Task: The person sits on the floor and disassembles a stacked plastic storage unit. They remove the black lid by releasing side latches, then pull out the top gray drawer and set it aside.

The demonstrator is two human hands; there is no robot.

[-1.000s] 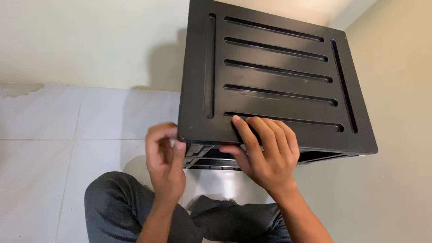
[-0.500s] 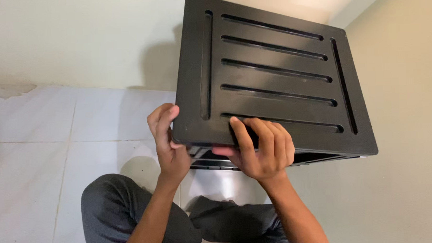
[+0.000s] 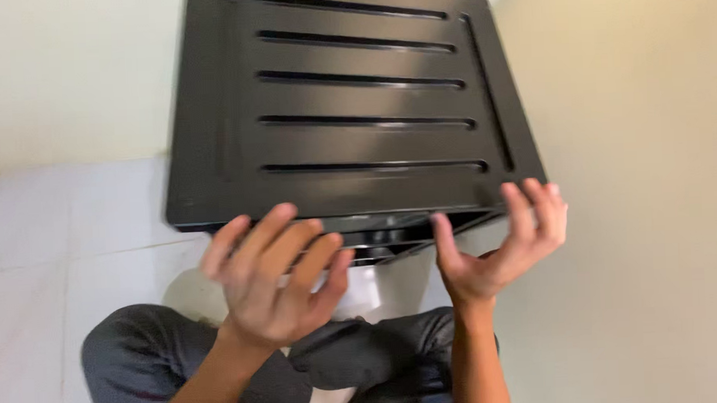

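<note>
Both grips released: left hand [image 3: 270, 288], right hand [image 3: 495, 248] spread at near edge of black slotted plastic panel [image 3: 347, 106], above my lap, beside beige wall [image 3: 651, 175]. Repositioning step, I judge; next needs firm clasp on both corners.

The slotted panel [image 3: 347, 106] sits on top of a unit in the corner, walls behind and to its right. Both hands are at its near edge: left hand [image 3: 278, 280] near the left corner, right hand [image 3: 499, 244] near the right. The person's legs [image 3: 364, 360] lie on the floor [image 3: 51, 260] below.
</note>
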